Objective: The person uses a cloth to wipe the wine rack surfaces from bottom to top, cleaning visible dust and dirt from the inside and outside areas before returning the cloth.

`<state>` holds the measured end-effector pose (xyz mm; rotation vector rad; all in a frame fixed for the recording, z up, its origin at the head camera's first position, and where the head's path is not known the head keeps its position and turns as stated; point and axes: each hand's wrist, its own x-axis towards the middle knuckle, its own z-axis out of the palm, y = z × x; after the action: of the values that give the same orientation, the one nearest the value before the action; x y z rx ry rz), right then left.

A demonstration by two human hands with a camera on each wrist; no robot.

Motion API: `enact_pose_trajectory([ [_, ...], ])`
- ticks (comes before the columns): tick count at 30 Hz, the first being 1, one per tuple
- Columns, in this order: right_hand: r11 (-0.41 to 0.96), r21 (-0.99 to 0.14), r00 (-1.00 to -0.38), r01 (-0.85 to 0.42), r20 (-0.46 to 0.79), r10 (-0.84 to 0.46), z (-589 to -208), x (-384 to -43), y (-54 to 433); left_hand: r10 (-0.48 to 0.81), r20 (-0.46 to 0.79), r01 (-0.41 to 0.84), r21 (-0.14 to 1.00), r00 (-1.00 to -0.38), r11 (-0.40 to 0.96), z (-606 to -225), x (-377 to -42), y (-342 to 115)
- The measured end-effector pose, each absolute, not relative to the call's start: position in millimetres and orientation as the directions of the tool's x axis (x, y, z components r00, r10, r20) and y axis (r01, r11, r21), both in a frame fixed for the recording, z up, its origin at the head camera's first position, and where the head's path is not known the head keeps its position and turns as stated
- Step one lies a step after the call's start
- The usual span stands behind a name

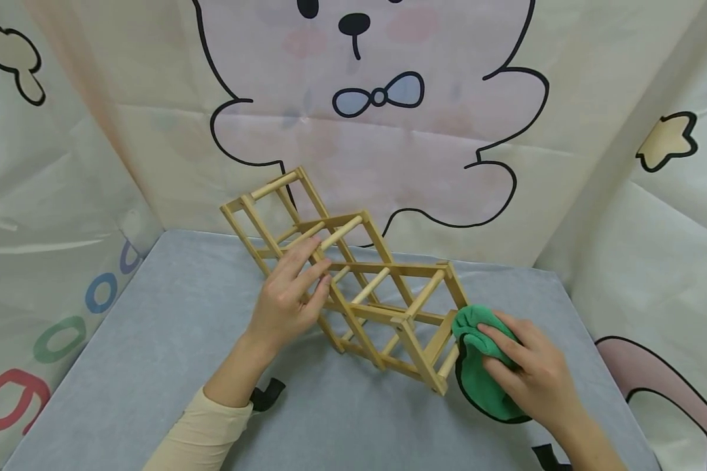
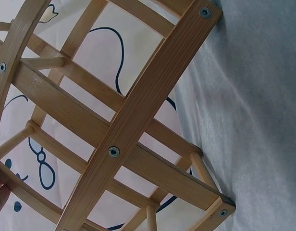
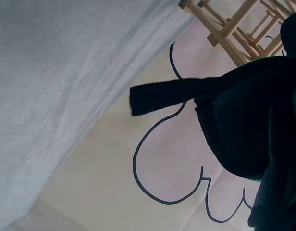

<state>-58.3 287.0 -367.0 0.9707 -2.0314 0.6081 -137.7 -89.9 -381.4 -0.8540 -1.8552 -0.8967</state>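
A wooden lattice rack of slats and round dowels stands at a slant across the table in the head view. My left hand grips a bar near its middle; the left wrist view shows the screwed slats up close, with a fingertip at the left edge. In my right hand is a bunched green cloth with a dark edge, held against the rack's right end. Dark fabric of the cloth fills much of the right wrist view, which hides the right fingers there.
A grey-blue cloth covers the table. Behind it hangs a printed backdrop with a cartoon animal, close to the rack's far end. Black strap ends show beside each wrist.
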Motion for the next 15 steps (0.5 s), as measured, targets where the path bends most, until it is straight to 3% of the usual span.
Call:
enact_pose_trajectory([
  [15, 0.586, -0.206, -0.5, -0.784, 0.769, -0.399, -341, -81, 285, 0.192, 0.904, 0.829, 0.242, -0.381, 0.504, -380, -137, -88],
])
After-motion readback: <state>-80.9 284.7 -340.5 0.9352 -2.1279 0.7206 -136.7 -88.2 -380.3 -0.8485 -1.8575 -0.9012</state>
